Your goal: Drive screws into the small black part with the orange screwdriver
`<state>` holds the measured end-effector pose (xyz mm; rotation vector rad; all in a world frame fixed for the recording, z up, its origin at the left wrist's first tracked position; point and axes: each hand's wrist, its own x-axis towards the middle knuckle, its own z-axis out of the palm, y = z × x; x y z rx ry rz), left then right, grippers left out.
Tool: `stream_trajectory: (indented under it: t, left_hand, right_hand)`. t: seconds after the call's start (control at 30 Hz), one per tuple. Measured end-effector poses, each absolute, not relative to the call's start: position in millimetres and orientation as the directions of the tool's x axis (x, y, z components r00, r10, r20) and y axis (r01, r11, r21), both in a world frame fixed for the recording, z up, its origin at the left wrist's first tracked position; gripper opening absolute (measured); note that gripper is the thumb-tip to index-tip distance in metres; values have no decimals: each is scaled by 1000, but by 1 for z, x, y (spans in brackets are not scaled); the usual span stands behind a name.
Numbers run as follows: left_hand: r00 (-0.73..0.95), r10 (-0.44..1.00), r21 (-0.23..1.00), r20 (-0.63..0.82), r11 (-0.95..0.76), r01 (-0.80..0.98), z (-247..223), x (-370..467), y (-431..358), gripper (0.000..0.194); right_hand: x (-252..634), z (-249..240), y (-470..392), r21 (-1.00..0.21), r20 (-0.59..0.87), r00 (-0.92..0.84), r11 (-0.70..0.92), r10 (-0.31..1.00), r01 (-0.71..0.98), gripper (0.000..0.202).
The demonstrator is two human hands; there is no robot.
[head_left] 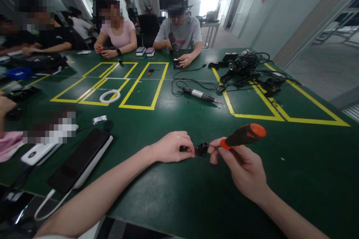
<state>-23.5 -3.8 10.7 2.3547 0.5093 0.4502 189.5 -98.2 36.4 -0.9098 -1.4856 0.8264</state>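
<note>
My right hand (pixel 244 168) is closed on a screwdriver (pixel 243 136) with a black and orange handle. Its handle end tilts up and to the right, and the tip is hidden at my fingers. Just left of those fingers, a small black round part with a short raised tube (pixel 201 149) rests on the green table (pixel 168 198). My left hand (pixel 175 146) lies on the table with its fingers curled and the fingertips at the part's left edge. Whether they pinch the part or something small beside it, I cannot make out.
A black phone (pixel 80 158) on a white block lies left, with a white cable. Ahead are a pen-shaped electric screwdriver (pixel 202 96), a white ring (pixel 110 96) and a black cable heap (pixel 246 69). Across the table, a person (pixel 178 31) holds a power tool (pixel 173 42).
</note>
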Motion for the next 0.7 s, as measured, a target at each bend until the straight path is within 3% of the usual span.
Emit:
stream_trajectory:
  t: [0.23,0.47,0.63,0.7]
  left_hand:
    - [831,515,719,212,-658,224,8,-26,0,7]
    - [788,564,718,246,-652,243,12,-30,3,30]
    - [821,515,727,246,-658,196,12,-24,-6,55]
    - [823,508,696,253,-686,210,10,-22,-8,55]
  right_hand:
    - [192,31,-100,-904,402,-45,405,914,135,26]
    - [193,36,-99,-874,423,-105,436,900,216,32]
    - [190,36,-99,-904,408,-64,413,911,108,21]
    - [190,35,-99,-910,403,-47,405,914,91,18]
